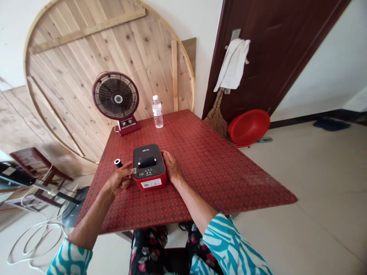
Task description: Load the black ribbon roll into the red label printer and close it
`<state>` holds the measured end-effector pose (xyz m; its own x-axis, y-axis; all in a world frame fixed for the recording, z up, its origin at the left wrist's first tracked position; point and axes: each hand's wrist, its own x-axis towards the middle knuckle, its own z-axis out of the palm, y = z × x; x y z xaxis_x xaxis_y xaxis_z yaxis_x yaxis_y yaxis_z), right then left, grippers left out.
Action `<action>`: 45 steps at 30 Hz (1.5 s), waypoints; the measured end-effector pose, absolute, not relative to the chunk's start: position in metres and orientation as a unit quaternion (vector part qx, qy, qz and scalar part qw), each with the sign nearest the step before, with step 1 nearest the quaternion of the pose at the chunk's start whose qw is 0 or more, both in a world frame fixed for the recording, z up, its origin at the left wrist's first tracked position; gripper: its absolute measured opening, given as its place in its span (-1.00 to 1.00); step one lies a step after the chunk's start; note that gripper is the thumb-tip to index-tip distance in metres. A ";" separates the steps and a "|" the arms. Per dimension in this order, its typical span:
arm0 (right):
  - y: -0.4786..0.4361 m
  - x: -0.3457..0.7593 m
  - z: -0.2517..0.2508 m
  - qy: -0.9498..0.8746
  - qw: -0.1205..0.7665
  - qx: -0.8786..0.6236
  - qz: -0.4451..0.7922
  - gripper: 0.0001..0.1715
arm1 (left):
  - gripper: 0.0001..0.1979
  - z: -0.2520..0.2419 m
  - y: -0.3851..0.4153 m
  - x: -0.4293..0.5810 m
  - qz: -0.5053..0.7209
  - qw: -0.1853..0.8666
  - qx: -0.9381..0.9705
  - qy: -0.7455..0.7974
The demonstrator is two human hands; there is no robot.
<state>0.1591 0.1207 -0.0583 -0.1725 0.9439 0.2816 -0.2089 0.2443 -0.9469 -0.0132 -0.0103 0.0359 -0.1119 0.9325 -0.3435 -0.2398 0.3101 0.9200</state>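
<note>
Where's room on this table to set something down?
Widest: between the right hand and the tabletop's right edge. Smaller: between the bottle and the red-black device. Crowded: the device's left, with left hand and small dark roll.

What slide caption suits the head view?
Left hand and right hand touch a red and black device on a table, fan and bottle behind.

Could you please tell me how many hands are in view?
2: the left hand at the left side of the red and black machine, and the right hand at its right side. No other hands show.
</note>
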 end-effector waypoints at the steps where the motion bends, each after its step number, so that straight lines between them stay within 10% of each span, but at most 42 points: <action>1: 0.121 0.159 -0.059 -0.562 0.552 -0.329 0.520 -0.58 | -0.34 0.036 -0.011 -0.013 0.497 0.597 0.310 0.548; 28: 0.118 0.159 -0.057 -0.548 0.565 -0.347 0.510 -0.53 | -0.19 0.032 -0.016 -0.002 0.544 0.504 0.333 0.583; 45: 0.118 0.158 -0.054 -0.554 0.557 -0.340 0.517 -0.57 | -0.71 0.044 0.035 -0.024 0.415 0.203 0.613 0.640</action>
<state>0.1582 0.1176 -0.0542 -0.1470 0.9527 0.2659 -0.1990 0.2349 -0.9514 -0.0238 0.0350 0.0435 -0.1655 0.9540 0.2500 0.6172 -0.0975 0.7808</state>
